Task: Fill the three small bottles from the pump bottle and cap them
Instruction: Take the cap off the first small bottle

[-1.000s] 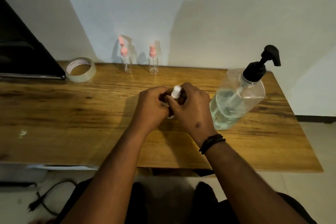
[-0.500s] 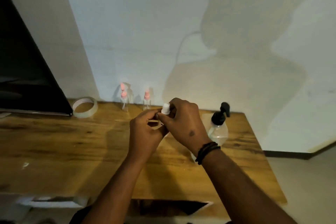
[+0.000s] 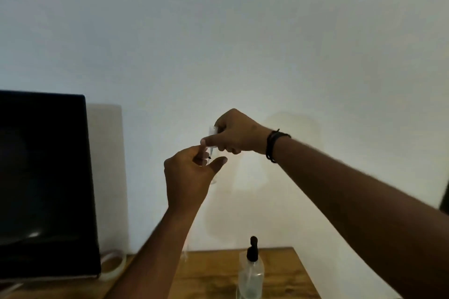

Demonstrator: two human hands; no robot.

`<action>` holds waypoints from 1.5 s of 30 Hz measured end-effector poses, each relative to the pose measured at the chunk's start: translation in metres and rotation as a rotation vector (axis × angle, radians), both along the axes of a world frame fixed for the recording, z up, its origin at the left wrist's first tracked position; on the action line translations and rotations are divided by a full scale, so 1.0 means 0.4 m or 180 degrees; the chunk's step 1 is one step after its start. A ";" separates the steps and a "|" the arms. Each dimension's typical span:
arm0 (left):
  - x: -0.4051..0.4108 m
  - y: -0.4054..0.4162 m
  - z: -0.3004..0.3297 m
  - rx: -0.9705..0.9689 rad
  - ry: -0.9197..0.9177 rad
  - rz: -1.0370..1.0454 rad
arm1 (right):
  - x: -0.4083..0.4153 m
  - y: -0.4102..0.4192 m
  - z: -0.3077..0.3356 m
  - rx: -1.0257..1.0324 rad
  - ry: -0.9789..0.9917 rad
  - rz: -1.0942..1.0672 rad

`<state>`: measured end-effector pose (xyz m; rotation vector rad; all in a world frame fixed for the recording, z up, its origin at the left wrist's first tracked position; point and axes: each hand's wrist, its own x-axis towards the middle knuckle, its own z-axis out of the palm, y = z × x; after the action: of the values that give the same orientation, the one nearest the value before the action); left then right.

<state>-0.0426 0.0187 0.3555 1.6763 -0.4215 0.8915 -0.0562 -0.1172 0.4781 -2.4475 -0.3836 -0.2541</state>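
Small clear plastic bottle (image 3: 211, 139) is raised in front of the pale wall, well above the wooden table (image 3: 286, 272), likely so the person can see the cap work at eye level. At far left stands a black screen (image 3: 43, 184), with a roll of clear tape (image 3: 114, 263) beside its base. The left hand (image 3: 188, 177) is half open, fingers curled toward the bottle's lower end; what it pinches cannot be told. The right hand (image 3: 237, 133) is closed around the bottle's upper part. Below, the clear pump bottle with a black pump (image 3: 251, 272) stands upright on the table.
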 end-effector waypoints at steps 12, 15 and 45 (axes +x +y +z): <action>-0.091 0.048 0.156 0.0374 -0.0236 0.0120 | -0.087 0.063 0.172 -0.0771 -0.0336 0.0160; -0.093 0.055 0.175 0.0396 -0.0252 0.0169 | -0.087 0.068 0.185 -0.0743 -0.0363 0.0191; -0.110 0.058 0.209 0.0189 -0.0119 -0.0018 | -0.118 0.096 0.278 -0.1369 -0.0293 -0.0230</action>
<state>-0.0866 0.0420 0.4391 1.7139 -0.4821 0.9153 -0.1033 -0.0786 0.5893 -2.8832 -0.4254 -0.3457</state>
